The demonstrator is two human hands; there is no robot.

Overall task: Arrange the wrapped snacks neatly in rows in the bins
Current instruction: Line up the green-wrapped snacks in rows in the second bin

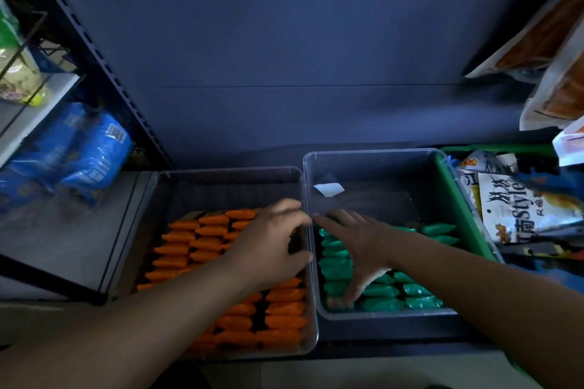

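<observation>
Right grip [360, 246] rests spread on green snacks [384, 290].

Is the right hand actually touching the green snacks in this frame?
Touching. The head view shows the right hand spread flat inside the right bin, its thumb tip pressed onto the green snacks, with no gap visible.

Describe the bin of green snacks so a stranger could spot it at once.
Below the dark blue back wall, two clear plastic bins stand side by side; take the right bin, next to the green crate. Unlike the left bin, packed with orange snacks, it holds green snacks in its near part only, with a white slip showing further back.
</observation>
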